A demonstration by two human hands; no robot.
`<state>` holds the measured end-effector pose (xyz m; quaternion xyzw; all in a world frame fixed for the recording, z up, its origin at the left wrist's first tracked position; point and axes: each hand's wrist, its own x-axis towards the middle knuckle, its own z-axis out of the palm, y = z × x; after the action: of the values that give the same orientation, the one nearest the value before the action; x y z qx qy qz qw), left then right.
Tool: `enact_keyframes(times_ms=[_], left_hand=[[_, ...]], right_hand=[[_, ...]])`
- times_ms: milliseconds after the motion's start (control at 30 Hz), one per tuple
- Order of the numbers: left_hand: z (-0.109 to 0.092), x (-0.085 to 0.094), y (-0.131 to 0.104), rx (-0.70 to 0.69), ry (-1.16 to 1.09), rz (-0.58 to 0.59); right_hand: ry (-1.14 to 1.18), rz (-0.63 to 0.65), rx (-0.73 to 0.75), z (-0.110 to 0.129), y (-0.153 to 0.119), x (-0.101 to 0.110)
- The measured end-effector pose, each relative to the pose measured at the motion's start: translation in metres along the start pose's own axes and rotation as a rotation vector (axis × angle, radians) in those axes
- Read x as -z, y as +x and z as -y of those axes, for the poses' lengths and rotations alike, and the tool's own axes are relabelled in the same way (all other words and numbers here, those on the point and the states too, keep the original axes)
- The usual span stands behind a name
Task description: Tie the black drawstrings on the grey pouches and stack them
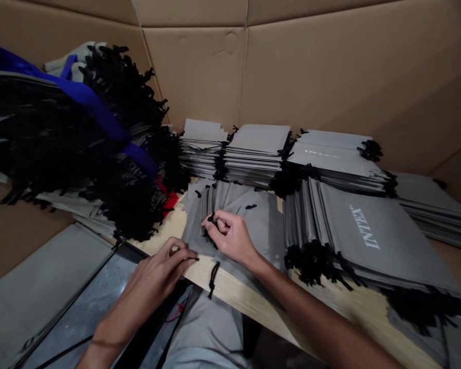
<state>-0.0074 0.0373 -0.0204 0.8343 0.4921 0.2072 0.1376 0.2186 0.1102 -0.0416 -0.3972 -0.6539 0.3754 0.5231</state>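
Several flat grey drawstring bags [263,223] lie on the pale wooden board in front of me. My right hand [232,238] is over them, thumb and forefinger pinched on a black drawstring [212,218] at the bunched grey fabric. To its lower left, my left hand [163,266] hovers at the board's front edge. Its fingers are pinched together, with a short black cord end [197,259] showing at the tips. A loop of black cord [213,279] hangs over the board's edge between my hands.
Stacked grey bags [257,138] line the back. A pile printed INTEX [384,236] leans at the right. On the left rises a big heap of black-corded bags [42,138] with a blue strap [96,110]. Cardboard walls [330,66] enclose the board [238,294].
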Motion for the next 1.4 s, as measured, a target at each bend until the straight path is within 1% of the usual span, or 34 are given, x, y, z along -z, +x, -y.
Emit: enact_keyframes(times_ms=[100,167,267,333,467,567,633,800,933,1067,1133,1267,1400], left_hand=[[0.008,-0.001,0.002,0.055,-0.183,-0.11],[0.013,-0.001,0.003,0.151,-0.33,-0.166],[0.018,-0.004,0.0,0.299,-0.453,-0.149],[0.019,-0.006,-0.002,0.337,-0.467,-0.137],[0.022,-0.009,-0.003,0.337,-0.485,-0.15],[0.021,-0.009,-0.002,0.296,-0.448,-0.175],[0.018,-0.008,-0.002,0.249,-0.384,-0.179],[0.008,-0.002,-0.003,0.064,-0.158,-0.206],[0.003,0.003,-0.005,-0.001,-0.049,-0.184],[0.004,0.005,-0.007,-0.097,0.045,-0.234],[0.006,0.007,-0.009,-0.112,0.091,-0.238],[0.008,0.011,-0.012,-0.119,0.114,-0.196],[0.007,0.016,-0.008,-0.059,0.051,-0.197]], right_hand=[[-0.052,0.07,0.073,0.001,-0.002,0.0],[-0.108,0.152,0.163,0.002,-0.004,-0.001],[-0.242,0.273,0.291,0.002,-0.008,-0.003],[-0.349,0.332,0.317,0.002,-0.01,-0.005],[-0.573,0.458,0.332,0.001,-0.009,-0.005],[-0.704,0.558,0.373,0.002,-0.008,-0.006],[-0.766,0.597,0.409,0.002,-0.008,-0.007],[-0.896,0.607,0.517,0.004,-0.011,-0.012],[-0.92,0.561,0.57,0.005,-0.012,-0.014],[-0.893,0.506,0.575,0.004,-0.013,-0.013],[-0.87,0.497,0.562,0.004,-0.014,-0.012],[-0.837,0.495,0.525,0.005,-0.013,-0.01],[-0.815,0.5,0.504,0.005,-0.012,-0.01]])
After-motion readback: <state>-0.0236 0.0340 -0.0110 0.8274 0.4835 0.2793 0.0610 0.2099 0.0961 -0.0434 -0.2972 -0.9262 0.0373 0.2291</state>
